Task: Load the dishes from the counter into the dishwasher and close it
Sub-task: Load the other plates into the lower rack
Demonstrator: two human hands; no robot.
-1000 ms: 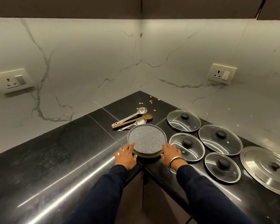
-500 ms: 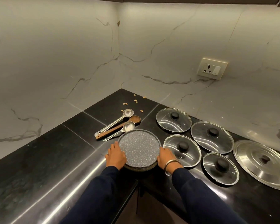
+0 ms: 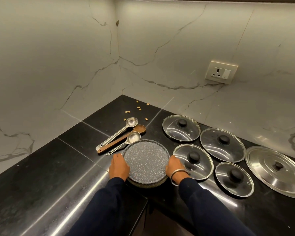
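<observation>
Nearest: two dark blue sleeves [image 3: 109, 206] reaching over the inner corner of the polished black stone counter [image 3: 46, 176].

Left hand [image 3: 119, 167] — fingers curled round the left edge of the stack of round grey speckled plates [image 3: 146, 160], gripping it. Right hand [image 3: 174, 166], a steel bangle [image 3: 179, 174] at the wrist, grips the opposite edge likewise. The stack sits at the counter's front edge; whether it is raised off the stone cannot be told.

Just right of the stack: four round glass lids with black knobs [image 3: 192, 160], laid flat in a cluster, and beyond them at the far right one large stainless-steel lid [image 3: 276, 169].

Behind the stack: two long-handled steel ladles [image 3: 117, 136] with a brown wooden spoon [image 3: 123, 137] between them, lying side by side; the nearer ladle's bowl touches the stack's rim or lies just behind it.

Further back, towards the corner: a scatter of small tan seeds or shells [image 3: 138, 108].

Farthest: white veined marble wall [image 3: 58, 57], with a cream socket plate [image 3: 220, 72] on the right-hand side.

Progress, as judged: early. Everything listed is on the counter — nothing loaded. The plates look to be the first load; lids and spoons remain, then closing the dishwasher, which is out of view.
</observation>
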